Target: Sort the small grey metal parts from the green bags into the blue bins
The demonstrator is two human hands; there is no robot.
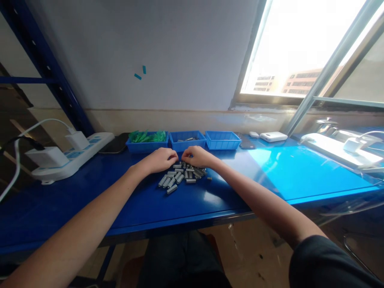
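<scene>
A loose pile of short grey metal spacers (180, 176), shaped like hex standoffs, lies on the blue table (144, 208). At the far side of the pile, my left hand (162, 160) is closed, its fingers and thumb drawn together. My right hand (196, 157) is beside it, fingers curled down in a pinch over the back of the pile. A small gap separates the two hands. What their fingertips hold, if anything, is too small and partly hidden. Just behind the hands, a blue bin (187, 145) holds a few metal pieces.
Another blue bin (147, 148), left, is heaped with green pieces (147, 137); a third blue bin (223, 144) stands right. Power strips (72, 158) with plugs lie at both sides. A dark phone (115, 144) and a white box (273, 137) rest near the wall.
</scene>
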